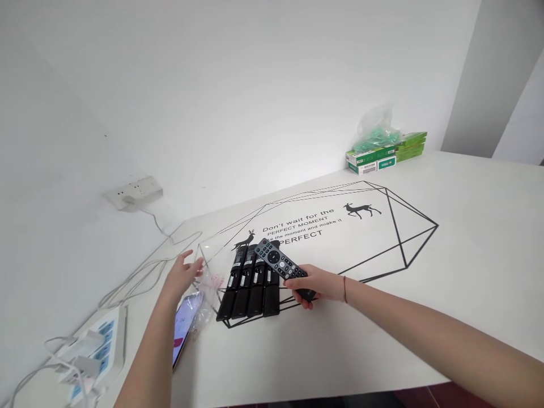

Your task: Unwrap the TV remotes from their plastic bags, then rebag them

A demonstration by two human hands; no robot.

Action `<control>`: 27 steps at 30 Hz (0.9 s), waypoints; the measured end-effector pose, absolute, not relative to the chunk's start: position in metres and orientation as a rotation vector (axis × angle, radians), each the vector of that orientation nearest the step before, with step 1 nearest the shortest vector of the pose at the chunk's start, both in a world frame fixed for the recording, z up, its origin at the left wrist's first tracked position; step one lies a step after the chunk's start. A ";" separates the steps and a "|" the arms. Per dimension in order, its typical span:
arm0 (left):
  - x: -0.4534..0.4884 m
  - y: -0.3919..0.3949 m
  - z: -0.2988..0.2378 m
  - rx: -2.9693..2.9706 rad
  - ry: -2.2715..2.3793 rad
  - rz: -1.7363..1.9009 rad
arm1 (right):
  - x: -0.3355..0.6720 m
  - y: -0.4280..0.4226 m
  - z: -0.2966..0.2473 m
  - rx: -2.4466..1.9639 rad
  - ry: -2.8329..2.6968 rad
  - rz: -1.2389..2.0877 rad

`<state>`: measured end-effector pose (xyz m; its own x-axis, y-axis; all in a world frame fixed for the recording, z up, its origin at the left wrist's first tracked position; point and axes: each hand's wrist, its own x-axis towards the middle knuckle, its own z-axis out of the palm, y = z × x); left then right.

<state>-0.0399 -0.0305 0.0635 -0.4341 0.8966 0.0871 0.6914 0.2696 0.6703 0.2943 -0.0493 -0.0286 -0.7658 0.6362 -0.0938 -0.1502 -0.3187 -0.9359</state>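
My right hand (312, 283) grips the lower end of a black remote control (278, 260), its buttons facing up. The remote's far end is over a row of several black remotes (247, 303) lying side by side, backs up, on the white table. My left hand (184, 276) is to the left of the row, fingers apart and nothing in them. Close by it lies a clear plastic bag (206, 306) with faint red print. A phone (187, 320) with a lit screen rests under the left wrist, partly covered by the forearm and the bag.
Green and white boxes (372, 158) are stacked at the back right, a clear bag with green contents (378, 133) on top. At left a power strip (104, 351) holds white plugs, and cables (136, 277) run toward a wall socket (136, 192).
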 end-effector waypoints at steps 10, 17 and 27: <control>-0.050 -0.013 0.007 2.040 2.414 -0.020 | 0.294 -0.048 -0.028 -0.654 -1.440 2.131; -0.037 -0.020 0.010 2.106 2.435 -0.199 | 0.293 -0.048 -0.028 -0.657 -1.420 2.139; 0.057 -0.032 0.026 2.341 1.900 0.834 | 0.292 -0.045 -0.029 -0.662 -0.950 2.277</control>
